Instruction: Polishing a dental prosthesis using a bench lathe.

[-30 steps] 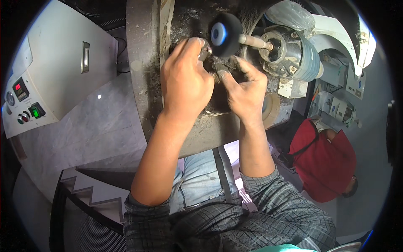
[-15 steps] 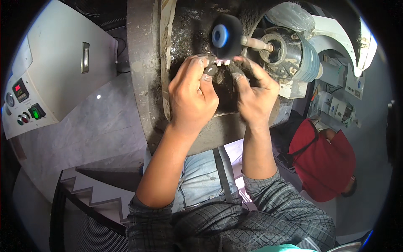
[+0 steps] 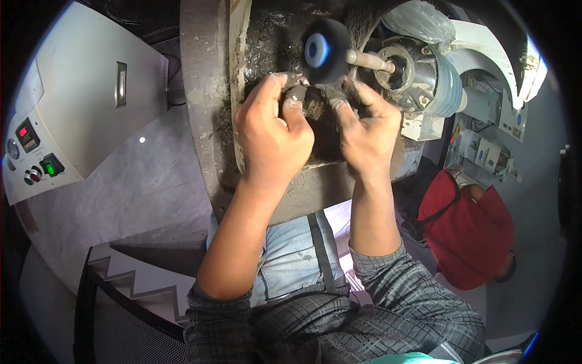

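My left hand [image 3: 274,124] and my right hand [image 3: 368,130] are raised close together under a round black wheel [image 3: 332,51] with a blue and white hub, blurred as if spinning. Fingertips of both hands are closed in a pinch around a small denture [image 3: 305,81]. Only a pale sliver of it shows; dirty fingers and dark, grimy finger wraps hide the rest. Its upper edge is at the wheel's lower rim, but I cannot tell whether they touch. The wheel sits on the shaft [image 3: 371,61] of a motor [image 3: 403,73] to the right.
A mud-spattered tray [image 3: 209,115] surrounds the wheel. Clear plastic [image 3: 418,24] lies by the motor, beneath a white curved hood [image 3: 485,42]. At left stands a pale cabinet [image 3: 91,91] with a control panel. A person in red [image 3: 467,230] is at the right.
My left hand has shifted slightly left, and its fingers have turned. The denture's white teeth and pink edge, visible before, are now mostly hidden. My right fingertips have moved a little left.
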The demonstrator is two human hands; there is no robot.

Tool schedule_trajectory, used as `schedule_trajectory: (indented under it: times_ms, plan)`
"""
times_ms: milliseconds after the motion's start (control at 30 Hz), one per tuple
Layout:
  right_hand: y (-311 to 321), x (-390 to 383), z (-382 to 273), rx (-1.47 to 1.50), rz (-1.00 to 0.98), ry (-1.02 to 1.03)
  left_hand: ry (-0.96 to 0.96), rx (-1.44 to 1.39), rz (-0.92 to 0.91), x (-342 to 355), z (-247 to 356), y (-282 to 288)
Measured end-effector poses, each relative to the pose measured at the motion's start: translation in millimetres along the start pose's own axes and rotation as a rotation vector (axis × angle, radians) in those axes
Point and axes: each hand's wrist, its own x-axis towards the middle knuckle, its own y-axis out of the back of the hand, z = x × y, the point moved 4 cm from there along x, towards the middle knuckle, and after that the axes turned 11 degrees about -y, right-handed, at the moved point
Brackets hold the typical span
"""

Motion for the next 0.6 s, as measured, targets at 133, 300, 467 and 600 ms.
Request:
schedule_trajectory:
  times_ms: [133,300,467,600]
  plan:
    - [-4.6,-0.4,-0.7,0.038,-0.003,0.001,-0.112,0.271,-0.053,16.9,17.6,-1.4]
    - [-9.4,-5.7,3.4,0.053,-0.022,0.005,-0.239,0.349,-0.081,20.5,24.2,4.7]
    - [-15.5,-1.1,8.2,0.119,-0.032,-0.060,-0.265,0.466,-0.103,29.9,28.1,-1.6]
    - [-15.6,-5.8,10.6,0.104,-0.027,-0.009,-0.277,0.447,-0.126,25.4,29.8,0.5]
